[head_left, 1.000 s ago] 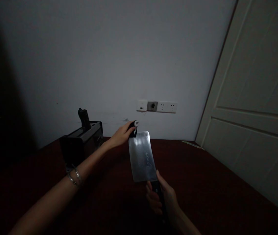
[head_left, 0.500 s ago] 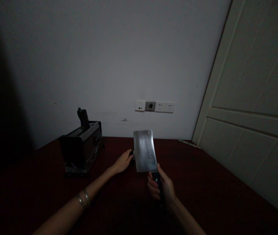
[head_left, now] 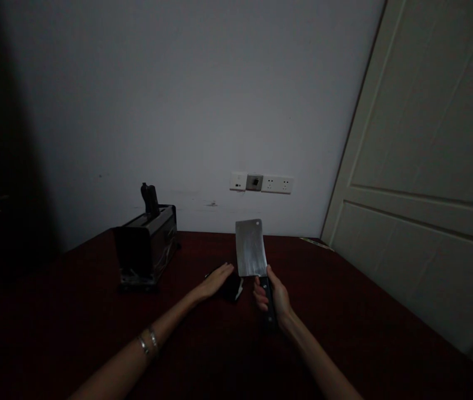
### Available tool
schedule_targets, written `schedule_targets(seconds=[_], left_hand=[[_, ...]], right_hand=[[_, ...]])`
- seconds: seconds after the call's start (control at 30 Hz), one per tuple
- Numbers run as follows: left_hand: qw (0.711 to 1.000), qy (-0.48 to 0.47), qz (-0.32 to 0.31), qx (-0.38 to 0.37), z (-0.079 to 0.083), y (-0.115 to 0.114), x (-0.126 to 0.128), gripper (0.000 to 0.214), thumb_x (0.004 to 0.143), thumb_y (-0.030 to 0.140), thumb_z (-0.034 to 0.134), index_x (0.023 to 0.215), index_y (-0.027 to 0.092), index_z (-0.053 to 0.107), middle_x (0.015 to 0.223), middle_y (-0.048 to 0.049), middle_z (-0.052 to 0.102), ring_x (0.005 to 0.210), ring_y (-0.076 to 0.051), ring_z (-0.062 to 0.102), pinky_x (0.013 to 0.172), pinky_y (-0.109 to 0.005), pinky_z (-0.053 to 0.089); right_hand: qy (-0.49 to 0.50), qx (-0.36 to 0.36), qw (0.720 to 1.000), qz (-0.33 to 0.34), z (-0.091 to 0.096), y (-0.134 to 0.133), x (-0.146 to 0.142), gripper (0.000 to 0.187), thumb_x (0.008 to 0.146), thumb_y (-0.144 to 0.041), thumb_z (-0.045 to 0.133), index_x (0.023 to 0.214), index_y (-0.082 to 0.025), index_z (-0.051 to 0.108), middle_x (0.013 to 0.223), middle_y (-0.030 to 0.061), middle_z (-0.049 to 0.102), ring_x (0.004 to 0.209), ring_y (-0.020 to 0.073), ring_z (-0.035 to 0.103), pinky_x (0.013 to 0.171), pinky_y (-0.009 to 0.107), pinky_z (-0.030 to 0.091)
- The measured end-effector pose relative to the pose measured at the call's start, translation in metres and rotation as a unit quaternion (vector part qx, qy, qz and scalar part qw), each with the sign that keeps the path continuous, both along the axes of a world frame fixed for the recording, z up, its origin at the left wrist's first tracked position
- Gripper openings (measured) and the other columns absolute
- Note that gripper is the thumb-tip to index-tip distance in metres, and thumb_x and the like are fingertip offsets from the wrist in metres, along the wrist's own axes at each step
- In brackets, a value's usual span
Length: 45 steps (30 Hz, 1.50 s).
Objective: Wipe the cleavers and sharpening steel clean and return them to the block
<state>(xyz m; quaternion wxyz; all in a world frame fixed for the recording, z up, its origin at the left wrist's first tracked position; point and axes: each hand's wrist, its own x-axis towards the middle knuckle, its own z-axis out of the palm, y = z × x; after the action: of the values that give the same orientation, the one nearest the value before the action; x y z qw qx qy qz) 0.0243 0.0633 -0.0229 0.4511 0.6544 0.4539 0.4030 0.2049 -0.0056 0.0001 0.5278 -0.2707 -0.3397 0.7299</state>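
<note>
My right hand (head_left: 273, 296) is closed round the black handle of a steel cleaver (head_left: 251, 248), whose wide blade points up and away from me. My left hand (head_left: 216, 280) lies low over the dark red table (head_left: 365, 311) with fingers stretched out, resting on a small black object with a white end (head_left: 233, 288), just left of the blade. A bracelet sits on my left wrist.
A black knife block (head_left: 147, 247) with one dark handle sticking up stands at the back left of the table. Wall sockets (head_left: 261, 183) are on the grey wall behind. A pale door (head_left: 423, 166) fills the right side. The left edge is in deep shadow.
My left hand has come down from the top of the blade to the table, setting the small black object there. The cleaver has swung more upright and a little farther from me.
</note>
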Motion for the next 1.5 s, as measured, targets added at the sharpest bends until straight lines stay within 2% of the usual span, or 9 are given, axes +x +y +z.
schedule_targets(seconds=[0.2,0.33,0.47,0.63,0.83,1.07,1.2,1.33,1.5], left_hand=[[0.973,-0.155,0.107,-0.130,0.006,0.007,-0.013,0.054,0.088,0.045,0.025,0.091,0.006,0.063,0.105,-0.0187,0.064,0.100,-0.023,0.060,0.091,-0.032,0.040],[0.952,-0.221,0.098,-0.189,0.013,-0.005,-0.022,0.056,0.088,0.043,0.022,0.081,0.006,0.063,0.085,-0.0191,0.068,0.079,-0.021,0.066,0.080,-0.031,0.048],[0.937,-0.236,0.091,-0.239,0.018,-0.015,-0.022,0.055,0.088,0.041,0.022,0.081,0.004,0.062,0.081,-0.0213,0.068,0.068,-0.022,0.067,0.068,-0.031,0.051],[0.942,-0.220,0.078,-0.243,0.019,-0.021,-0.017,0.056,0.088,0.042,0.021,0.079,0.005,0.062,0.079,-0.0197,0.068,0.061,-0.022,0.066,0.058,-0.029,0.051],[0.949,-0.201,0.060,-0.236,0.022,-0.032,-0.006,0.056,0.087,0.046,0.022,0.075,0.007,0.062,0.072,-0.0163,0.069,0.059,-0.022,0.066,0.056,-0.029,0.051],[0.950,-0.184,0.027,-0.252,0.023,-0.047,0.015,0.052,0.086,0.043,0.025,0.072,0.008,0.060,0.066,-0.0145,0.067,0.056,-0.021,0.065,0.057,-0.030,0.051],[0.948,-0.200,0.032,-0.246,0.017,-0.053,0.027,0.047,0.087,0.040,0.025,0.071,0.010,0.057,0.059,-0.0102,0.064,0.050,-0.018,0.061,0.054,-0.029,0.049],[0.943,-0.245,0.065,-0.215,0.014,-0.058,0.037,0.038,0.087,0.034,0.026,0.073,0.012,0.053,0.045,0.0006,0.050,0.037,-0.010,0.047,0.044,-0.020,0.038],[0.939,-0.284,0.100,-0.166,0.012,-0.062,0.045,0.029,0.082,0.040,0.039,0.084,0.016,0.055,0.055,0.0029,0.052,0.043,-0.008,0.048,0.047,-0.017,0.035]], right_hand=[[-0.101,0.024,0.992,-0.073,-0.004,0.008,-0.001,0.051,0.071,-0.065,0.050,0.059,-0.016,0.047,0.038,-0.0070,0.039,0.028,0.0037,0.030,0.026,0.015,0.025],[-0.166,0.049,0.978,-0.112,-0.005,0.013,-0.002,0.052,0.072,-0.066,0.048,0.058,-0.016,0.048,0.039,-0.0056,0.042,0.028,0.0058,0.036,0.026,0.018,0.033],[-0.184,0.062,0.971,-0.137,-0.003,0.014,-0.003,0.051,0.077,-0.063,0.042,0.058,-0.016,0.048,0.039,-0.0039,0.044,0.029,0.0097,0.044,0.031,0.023,0.043],[-0.192,0.067,0.966,-0.158,-0.001,0.014,-0.004,0.051,0.083,-0.058,0.037,0.060,-0.014,0.050,0.042,0.0032,0.055,0.040,0.0169,0.059,0.043,0.028,0.051],[-0.203,0.071,0.961,-0.173,-0.004,0.019,-0.010,0.053,0.083,-0.060,0.033,0.060,-0.015,0.050,0.051,0.0099,0.064,0.045,0.0177,0.062,0.046,0.027,0.051],[-0.278,0.145,0.921,-0.232,-0.006,0.022,-0.026,0.061,0.076,-0.069,0.031,0.057,-0.016,0.054,0.061,0.0132,0.067,0.052,0.0194,0.063,0.051,0.027,0.048],[-0.308,0.170,0.901,-0.255,-0.001,0.017,-0.040,0.062,0.078,-0.068,0.030,0.055,-0.016,0.056,0.064,0.0124,0.067,0.055,0.0192,0.061,0.052,0.026,0.045],[-0.325,0.176,0.888,-0.274,-0.001,0.015,-0.052,0.060,0.079,-0.065,0.028,0.057,-0.017,0.055,0.062,0.0101,0.065,0.056,0.0187,0.058,0.053,0.027,0.043],[-0.359,0.196,0.856,-0.316,-0.003,0.015,-0.062,0.056,0.082,-0.062,0.026,0.062,-0.017,0.053,0.063,0.0071,0.062,0.059,0.0178,0.056,0.054,0.025,0.039]])
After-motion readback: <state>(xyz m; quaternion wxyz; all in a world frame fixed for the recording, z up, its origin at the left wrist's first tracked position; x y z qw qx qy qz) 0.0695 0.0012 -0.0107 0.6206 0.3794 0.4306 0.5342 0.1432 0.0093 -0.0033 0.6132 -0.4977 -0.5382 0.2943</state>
